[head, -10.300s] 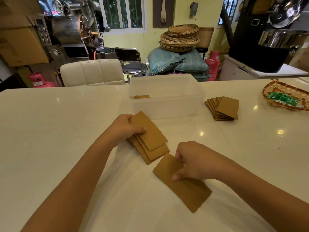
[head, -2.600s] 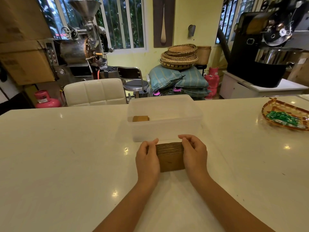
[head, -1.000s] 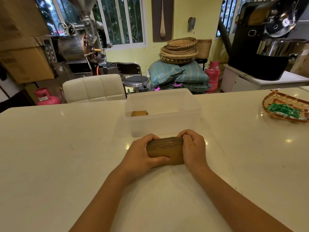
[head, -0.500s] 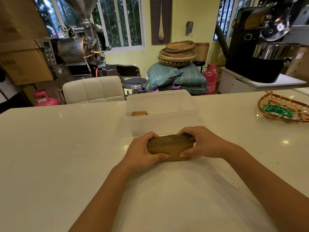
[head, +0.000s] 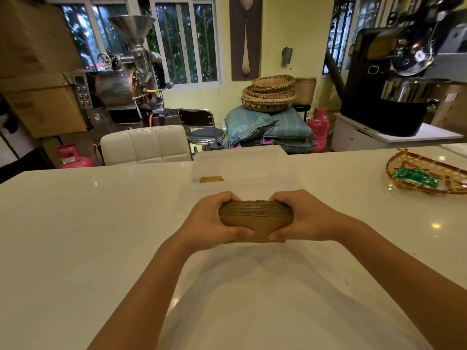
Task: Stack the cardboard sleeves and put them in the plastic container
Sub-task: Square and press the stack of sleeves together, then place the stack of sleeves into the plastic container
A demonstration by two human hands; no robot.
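Note:
A thick stack of brown cardboard sleeves (head: 255, 218) is held between both hands over the white table, just in front of the plastic container. My left hand (head: 211, 222) grips its left end and my right hand (head: 302, 217) grips its right end, thumbs under the near side. The stack bows slightly and its layered edge faces up. The clear plastic container (head: 242, 161) stands right behind it, and a few brown sleeves (head: 211, 179) lie inside at its left.
A woven tray (head: 427, 165) with a green packet sits at the table's right edge. A white chair (head: 145, 145) stands behind the table's far edge. Roasting machines, baskets and sacks fill the room beyond.
Loose sleeves on the table were gathered into one stack. In the last second both hands shifted to grip its ends and raised it slightly toward the container.

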